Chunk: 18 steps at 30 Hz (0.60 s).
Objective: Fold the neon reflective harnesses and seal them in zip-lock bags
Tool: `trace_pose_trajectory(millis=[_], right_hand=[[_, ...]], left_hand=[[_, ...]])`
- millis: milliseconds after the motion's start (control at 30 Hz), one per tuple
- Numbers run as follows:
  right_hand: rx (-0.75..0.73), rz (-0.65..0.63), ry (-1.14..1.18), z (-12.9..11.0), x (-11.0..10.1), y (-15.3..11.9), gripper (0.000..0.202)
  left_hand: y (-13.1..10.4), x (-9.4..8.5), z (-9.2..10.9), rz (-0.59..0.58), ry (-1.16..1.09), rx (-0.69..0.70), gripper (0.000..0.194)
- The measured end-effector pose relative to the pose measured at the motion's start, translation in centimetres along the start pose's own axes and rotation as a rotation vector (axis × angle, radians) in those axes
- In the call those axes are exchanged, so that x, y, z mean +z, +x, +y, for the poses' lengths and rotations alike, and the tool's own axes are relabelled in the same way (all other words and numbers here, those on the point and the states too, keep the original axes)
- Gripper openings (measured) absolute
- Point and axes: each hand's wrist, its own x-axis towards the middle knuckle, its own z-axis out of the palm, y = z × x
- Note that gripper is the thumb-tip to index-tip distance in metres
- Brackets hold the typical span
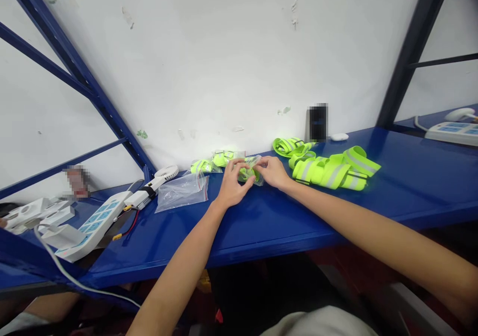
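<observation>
A small clear plastic bag (255, 176) with a yellow-green strap inside is between my two hands, just above the blue table (246, 226). My left hand (234, 181) curves its fingers and thumb around the bag's left side. With thumb and fingers pinched together, my right hand (274, 170) holds the bag's upper right edge. Behind my left hand lie bagged yellow-green straps (203, 166). Loose reflective straps (328, 171) with grey stripes lie in folds right of my right hand, and a rolled strap (287, 147) sits near the wall.
Flat clear zip bags (182, 191) lie at left. Beyond them are a white handheld fan (159, 181), a power strip (93, 226) and a red-black cable with yellow plugs (132, 222). A dark phone (318, 123) leans on the wall beside a white case (339, 137).
</observation>
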Motion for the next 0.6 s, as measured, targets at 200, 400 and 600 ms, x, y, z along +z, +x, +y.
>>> trace_pose_trajectory(millis=[200,400,600], right_hand=[[-0.214,-0.037,-0.001,-2.5,-2.4,0.1,0.015],[-0.533,0.002,-0.445,-4.3,-5.7,0.5,0.016],[-0.407,0.245,-0.505,-5.7,-10.9,3.2,0.015]], left_hand=[[0.2,-0.7,-1.5,-0.080,0.230,-0.007,0.113],[0.3,-0.7,-1.2,-0.078,0.319,-0.141,0.104],[-0.1,-1.0,-0.9,-0.171,0.382,-0.283,0.095]])
